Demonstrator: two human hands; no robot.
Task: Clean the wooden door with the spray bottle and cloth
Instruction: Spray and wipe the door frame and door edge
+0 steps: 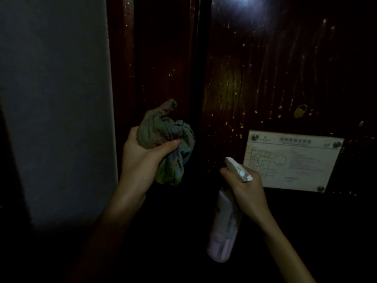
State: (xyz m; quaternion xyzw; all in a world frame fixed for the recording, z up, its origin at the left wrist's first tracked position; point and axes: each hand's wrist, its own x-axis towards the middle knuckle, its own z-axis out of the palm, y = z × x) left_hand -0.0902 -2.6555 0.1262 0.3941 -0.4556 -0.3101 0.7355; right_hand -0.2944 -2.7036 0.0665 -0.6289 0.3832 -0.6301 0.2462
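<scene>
A dark reddish wooden door (265, 68) fills the right half of the dim scene, streaked with wet drips and pale specks. My left hand (140, 158) grips a bunched grey-green cloth (165, 144) close to the door's left edge. My right hand (244, 184) holds a pale spray bottle (224, 227) by its neck, the white nozzle (236, 168) pointing up and left toward the door. The bottle's body hangs below the hand.
A white evacuation-plan sign (291, 160) is screwed to the door at right, with a small brass piece (300, 110) above it. The dark door frame (163, 48) stands left of the door, and a grey wall (55, 99) fills the left side.
</scene>
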